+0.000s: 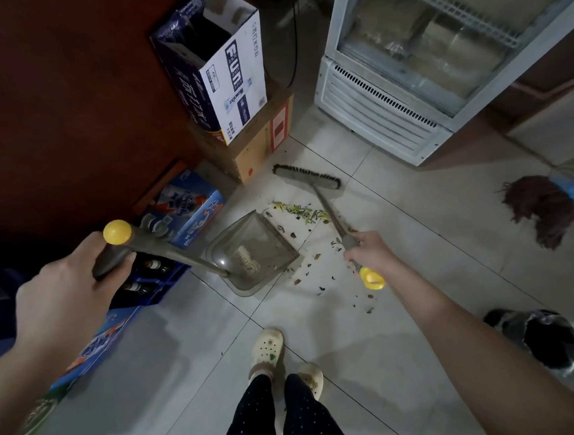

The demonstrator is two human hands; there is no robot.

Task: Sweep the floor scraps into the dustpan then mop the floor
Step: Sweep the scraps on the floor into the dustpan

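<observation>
My left hand (67,286) grips the grey handle of a long-handled dustpan (257,250), which has a yellow knob on top. The pan rests on the pale tile floor with its mouth facing right and some debris inside. My right hand (367,254) holds the broom handle near its yellow end. The broom head (306,178) lies on the floor beyond the scraps. Yellow-green and brown scraps (299,213) are strewn between the broom head and the pan, and down toward my right hand. A dark red string mop (542,211) with a blue collar lies on the floor at the right.
Stacked cardboard boxes (225,67) and drink cartons (189,211) stand along the dark red wall on the left, with a crate of bottles (149,276) below. A glass-door fridge (420,52) fills the upper right. A bagged bin (542,338) sits at lower right. My feet (268,349) are at bottom centre.
</observation>
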